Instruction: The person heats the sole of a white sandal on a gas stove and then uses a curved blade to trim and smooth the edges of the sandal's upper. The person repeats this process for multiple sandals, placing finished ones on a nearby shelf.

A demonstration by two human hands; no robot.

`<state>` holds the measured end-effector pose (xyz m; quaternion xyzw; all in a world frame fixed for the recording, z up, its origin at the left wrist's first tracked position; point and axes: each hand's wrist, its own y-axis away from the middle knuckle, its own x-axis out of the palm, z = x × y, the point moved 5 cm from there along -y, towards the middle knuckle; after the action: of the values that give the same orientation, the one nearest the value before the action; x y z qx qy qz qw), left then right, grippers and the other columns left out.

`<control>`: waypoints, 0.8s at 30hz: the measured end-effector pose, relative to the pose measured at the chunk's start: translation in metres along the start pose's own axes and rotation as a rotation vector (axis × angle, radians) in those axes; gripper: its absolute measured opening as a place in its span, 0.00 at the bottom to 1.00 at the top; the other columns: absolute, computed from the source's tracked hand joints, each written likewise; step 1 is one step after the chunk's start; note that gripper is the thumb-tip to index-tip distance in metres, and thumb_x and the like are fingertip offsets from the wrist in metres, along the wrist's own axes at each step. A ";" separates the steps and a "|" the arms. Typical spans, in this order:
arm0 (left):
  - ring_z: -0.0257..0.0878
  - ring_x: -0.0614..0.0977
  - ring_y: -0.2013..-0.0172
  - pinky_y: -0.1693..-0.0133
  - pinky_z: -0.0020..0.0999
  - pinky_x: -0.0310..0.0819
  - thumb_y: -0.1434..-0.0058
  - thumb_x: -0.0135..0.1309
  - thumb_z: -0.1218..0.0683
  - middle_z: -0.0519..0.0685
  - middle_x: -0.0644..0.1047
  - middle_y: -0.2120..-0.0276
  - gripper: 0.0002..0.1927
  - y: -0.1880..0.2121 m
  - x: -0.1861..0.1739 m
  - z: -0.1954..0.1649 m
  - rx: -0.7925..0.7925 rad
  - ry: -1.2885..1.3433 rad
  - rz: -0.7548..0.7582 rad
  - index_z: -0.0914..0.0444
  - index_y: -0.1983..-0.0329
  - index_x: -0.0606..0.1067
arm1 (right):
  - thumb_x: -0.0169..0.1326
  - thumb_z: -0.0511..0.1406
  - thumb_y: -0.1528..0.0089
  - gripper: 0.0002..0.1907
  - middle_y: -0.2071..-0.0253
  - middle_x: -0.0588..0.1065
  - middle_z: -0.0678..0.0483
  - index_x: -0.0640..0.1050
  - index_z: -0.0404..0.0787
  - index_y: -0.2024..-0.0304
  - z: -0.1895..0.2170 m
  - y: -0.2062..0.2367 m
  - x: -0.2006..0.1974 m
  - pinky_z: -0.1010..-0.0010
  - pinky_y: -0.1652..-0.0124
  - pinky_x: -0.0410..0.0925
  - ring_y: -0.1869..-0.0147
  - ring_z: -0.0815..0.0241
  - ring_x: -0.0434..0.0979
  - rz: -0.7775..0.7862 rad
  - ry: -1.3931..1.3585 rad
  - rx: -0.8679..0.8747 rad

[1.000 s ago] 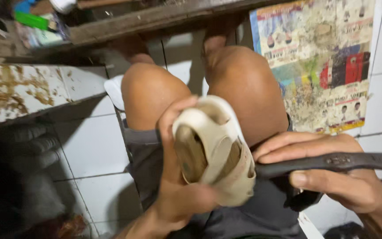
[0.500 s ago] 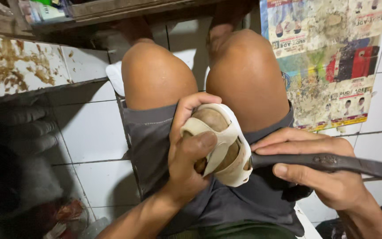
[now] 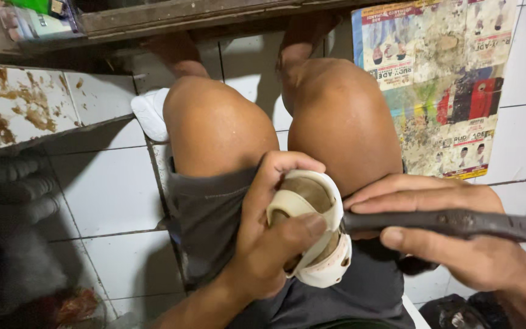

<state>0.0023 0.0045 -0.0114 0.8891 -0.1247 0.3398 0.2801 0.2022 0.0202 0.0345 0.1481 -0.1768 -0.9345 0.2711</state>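
One camera, up on the head, looking down

We look almost straight down, very close, at our knees (image 3: 275, 122) and the white floor tiles (image 3: 111, 189) below; no second view shares it.

Cream sandal (image 3: 318, 244), gripped in the left hand (image 3: 269, 244), is showing smooth, matt moulded plastic or rubber, with a worn brown footbed looking dull and scuffed. Dark tool (image 3: 458, 222), lying in the right hand (image 3: 452, 244) at 3 o'clock, is appearing rough, matt and pitted, possibly metal. Grey shorts (image 3: 208, 213) are reading as soft matt cloth; floor tiles (image 3: 111, 189) are looking glossy white ceramic, and the poster (image 3: 439, 79) at 1 o'clock is showing stained, peeling paper.
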 end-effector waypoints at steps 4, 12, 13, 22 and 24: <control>0.31 0.72 0.61 0.59 0.28 0.68 0.38 0.56 0.58 0.46 0.72 0.61 0.23 0.001 0.001 0.000 0.042 -0.170 -0.011 0.66 0.41 0.67 | 0.59 0.35 0.40 0.16 0.53 0.82 0.53 0.84 0.37 0.51 0.007 -0.011 0.000 0.70 0.55 0.76 0.52 0.60 0.84 0.133 0.183 0.011; 0.31 0.74 0.58 0.53 0.27 0.70 0.38 0.52 0.57 0.48 0.74 0.58 0.23 0.003 -0.004 -0.007 0.029 -0.108 0.027 0.66 0.39 0.67 | 0.61 0.34 0.42 0.18 0.51 0.82 0.47 0.88 0.33 0.52 -0.009 -0.001 -0.003 0.67 0.53 0.76 0.50 0.54 0.83 0.141 -0.049 0.146; 0.32 0.75 0.58 0.54 0.28 0.71 0.38 0.51 0.57 0.48 0.74 0.59 0.23 0.003 -0.004 -0.006 0.003 -0.076 0.021 0.66 0.40 0.66 | 0.62 0.33 0.43 0.18 0.50 0.82 0.46 0.88 0.32 0.52 -0.012 0.002 -0.002 0.66 0.53 0.78 0.49 0.53 0.83 0.123 -0.077 0.177; 0.30 0.72 0.62 0.58 0.28 0.69 0.36 0.55 0.58 0.46 0.72 0.64 0.22 0.002 -0.001 -0.003 0.076 -0.174 0.012 0.67 0.40 0.68 | 0.58 0.34 0.41 0.17 0.51 0.81 0.53 0.85 0.36 0.51 -0.001 -0.003 0.002 0.71 0.54 0.74 0.51 0.60 0.83 0.189 0.134 0.094; 0.29 0.73 0.63 0.57 0.27 0.70 0.36 0.56 0.58 0.45 0.73 0.63 0.22 0.002 0.000 -0.003 0.096 -0.315 0.043 0.67 0.40 0.68 | 0.57 0.34 0.40 0.16 0.51 0.81 0.55 0.84 0.37 0.51 0.001 -0.006 0.004 0.71 0.55 0.74 0.51 0.62 0.83 0.245 0.199 0.067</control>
<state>-0.0004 0.0042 -0.0090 0.9409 -0.1699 0.2076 0.2068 0.1960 0.0230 0.0322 0.2263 -0.1971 -0.8687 0.3941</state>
